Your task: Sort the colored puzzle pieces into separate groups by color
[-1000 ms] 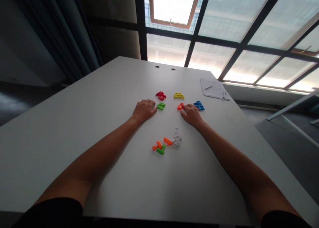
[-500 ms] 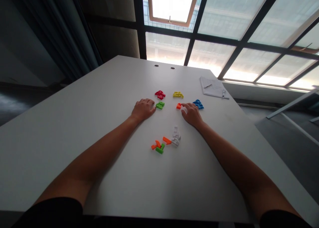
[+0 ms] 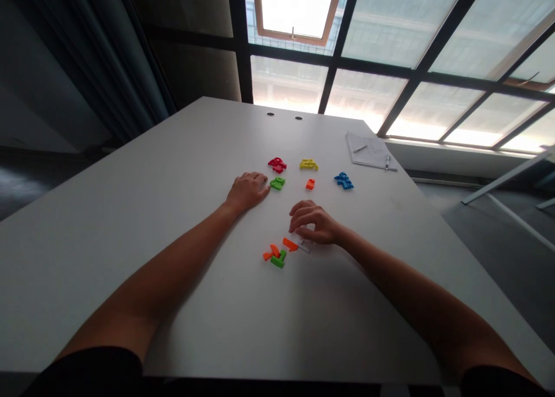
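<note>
My left hand point(image 3: 248, 190) rests on the table with its fingers stretched out, beside a small group of green plastic pieces point(image 3: 277, 183). Over the white plastic pieces point(image 3: 305, 246) is my right hand point(image 3: 313, 221), its fingers curved and apart, with nothing visible in them; it hides most of the white pieces. Just left of these lie an orange piece point(image 3: 290, 244), another orange cluster point(image 3: 272, 252) and a green piece point(image 3: 278, 260). Farther back, a single orange block point(image 3: 310, 184) sits apart from the red pieces point(image 3: 277, 164), yellow pieces point(image 3: 309, 164) and blue pieces point(image 3: 344, 181).
A white table point(image 3: 208, 304) carries everything. Sheets of paper point(image 3: 368, 151) with pens lie at its far right. Two round holes are near the back edge. Beyond stand large windows, with a dark curtain point(image 3: 99, 56) at the left.
My right hand has left the orange block and come back toward me and left, over the white pieces. The orange block stays behind on the table. My left hand has not moved.
</note>
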`<state>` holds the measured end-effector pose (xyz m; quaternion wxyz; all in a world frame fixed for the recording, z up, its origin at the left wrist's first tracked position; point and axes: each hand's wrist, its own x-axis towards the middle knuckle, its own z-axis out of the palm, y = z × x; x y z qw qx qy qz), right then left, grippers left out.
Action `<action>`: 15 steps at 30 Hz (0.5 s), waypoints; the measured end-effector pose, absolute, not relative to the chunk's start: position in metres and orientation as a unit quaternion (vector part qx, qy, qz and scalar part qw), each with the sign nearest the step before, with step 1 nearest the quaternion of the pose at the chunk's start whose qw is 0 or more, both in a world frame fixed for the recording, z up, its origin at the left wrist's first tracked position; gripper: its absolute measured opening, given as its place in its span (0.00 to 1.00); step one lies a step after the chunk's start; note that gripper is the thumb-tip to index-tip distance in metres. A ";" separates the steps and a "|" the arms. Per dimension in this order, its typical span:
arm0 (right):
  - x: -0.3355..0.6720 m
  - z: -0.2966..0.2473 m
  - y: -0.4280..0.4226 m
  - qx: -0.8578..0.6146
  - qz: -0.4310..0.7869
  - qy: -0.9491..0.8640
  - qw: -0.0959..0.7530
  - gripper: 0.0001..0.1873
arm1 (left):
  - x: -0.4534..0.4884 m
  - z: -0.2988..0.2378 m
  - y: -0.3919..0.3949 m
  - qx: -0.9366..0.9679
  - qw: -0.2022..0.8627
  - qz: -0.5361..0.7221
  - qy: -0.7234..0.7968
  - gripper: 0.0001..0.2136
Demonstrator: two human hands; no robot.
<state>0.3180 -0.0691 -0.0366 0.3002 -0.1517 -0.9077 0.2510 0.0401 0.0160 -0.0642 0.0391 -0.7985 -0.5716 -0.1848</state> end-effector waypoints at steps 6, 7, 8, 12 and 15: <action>0.308 -0.029 -0.079 -0.142 0.254 -0.929 0.229 0.14 | 0.040 -0.063 0.015 -0.798 0.038 -0.182 -0.574 0.17; 0.309 -0.030 -0.078 -0.161 0.239 -0.931 0.223 0.15 | 0.040 -0.063 0.015 -0.798 0.036 -0.182 -0.574 0.17; 0.311 -0.032 -0.076 -0.183 0.222 -0.932 0.220 0.15 | 0.040 -0.063 0.014 -0.798 0.033 -0.183 -0.573 0.17; 0.326 -0.040 -0.060 -0.269 0.150 -0.924 0.226 0.15 | 0.041 -0.062 0.015 -0.797 0.023 -0.178 -0.577 0.17; 0.343 -0.048 -0.043 -0.334 0.113 -0.905 0.238 0.15 | 0.041 -0.062 0.015 -0.795 0.020 -0.173 -0.581 0.17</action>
